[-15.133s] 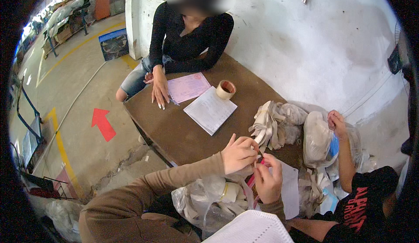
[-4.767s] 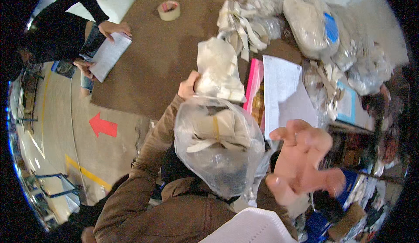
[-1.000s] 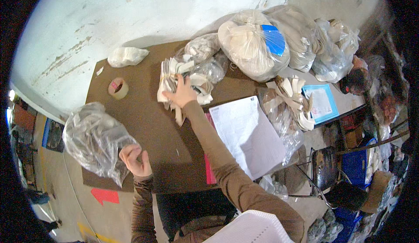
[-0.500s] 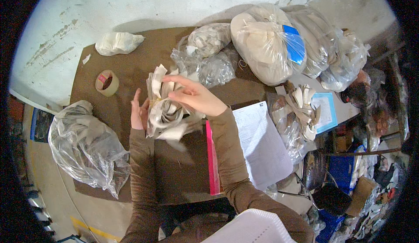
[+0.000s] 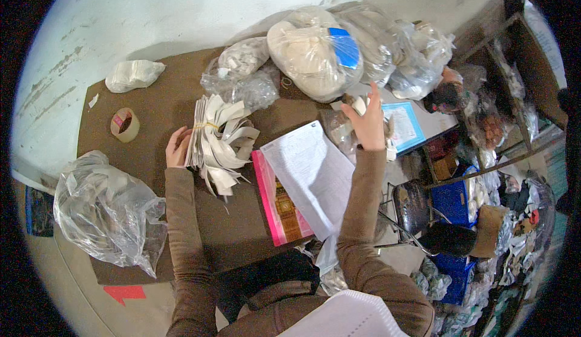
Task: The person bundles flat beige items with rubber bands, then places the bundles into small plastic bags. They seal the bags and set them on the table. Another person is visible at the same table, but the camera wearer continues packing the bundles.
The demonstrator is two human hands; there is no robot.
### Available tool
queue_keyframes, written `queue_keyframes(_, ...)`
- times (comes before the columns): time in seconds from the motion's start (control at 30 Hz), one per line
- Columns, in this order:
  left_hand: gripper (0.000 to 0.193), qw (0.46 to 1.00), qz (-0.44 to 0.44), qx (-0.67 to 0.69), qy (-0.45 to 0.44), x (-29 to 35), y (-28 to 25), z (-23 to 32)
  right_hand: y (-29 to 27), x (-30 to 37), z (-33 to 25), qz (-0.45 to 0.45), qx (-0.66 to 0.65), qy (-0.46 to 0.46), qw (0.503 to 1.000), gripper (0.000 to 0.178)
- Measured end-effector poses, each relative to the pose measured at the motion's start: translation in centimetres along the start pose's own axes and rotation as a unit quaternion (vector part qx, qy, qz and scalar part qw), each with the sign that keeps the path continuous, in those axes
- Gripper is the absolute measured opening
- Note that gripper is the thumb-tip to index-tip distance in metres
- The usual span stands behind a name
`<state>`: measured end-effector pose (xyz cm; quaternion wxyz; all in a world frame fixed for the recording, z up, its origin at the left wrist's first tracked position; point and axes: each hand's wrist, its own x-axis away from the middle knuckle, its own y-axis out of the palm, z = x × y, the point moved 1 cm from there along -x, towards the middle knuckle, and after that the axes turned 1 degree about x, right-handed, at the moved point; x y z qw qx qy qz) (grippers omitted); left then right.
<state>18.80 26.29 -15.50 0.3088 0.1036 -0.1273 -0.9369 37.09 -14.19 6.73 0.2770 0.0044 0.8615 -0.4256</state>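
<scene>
My left hand (image 5: 177,148) is closed at the left edge of a fanned bundle of off-white strips (image 5: 221,143), with a yellowish band around its middle; some fingertips are hidden behind the strips. To the right, my right hand (image 5: 367,124) is stretched out with thumb and fingers apart, holding nothing I can see. It hovers over a second bundle of strips (image 5: 390,132), which it largely covers. A clear plastic bag (image 5: 342,132) lies by that bundle, left of my right hand.
Printed sheets (image 5: 308,173) overlap a pink-edged folder (image 5: 266,201) on the brown table (image 5: 233,234). A tape roll (image 5: 125,125), a white wrapped bundle (image 5: 134,75) and a filled clear bag (image 5: 106,210) are at left. Large stuffed bags (image 5: 308,52) line the back. A stool (image 5: 448,239) stands right.
My right hand has left the strip bundle and moved right to the second one. The first bundle now shows fanned out beside my left hand. The view has shifted right.
</scene>
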Motion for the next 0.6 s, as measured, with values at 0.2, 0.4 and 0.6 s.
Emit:
queue_keyframes(0.2, 0.024, 0.984, 0.031, -0.153, 0.086, 0.8, -0.2, 0.2, 3.2, -2.6, 14.2, -0.177, 0.189, 0.181, 0.949, 0.114)
queue_keyframes(0.4, 0.025, 0.990, 0.041, -0.114, 0.073, 3.1, 3.2, 2.3, -0.3, -3.4, 25.1, -0.080, -0.174, 0.233, 0.954, 0.093)
queue_keyframes(0.6, 0.066, 0.998, -0.006, -0.065, 0.021, 2.6, 2.3, 0.1, -9.5, -4.1, 16.9, -0.101, -0.500, 0.220, 0.831, 0.058)
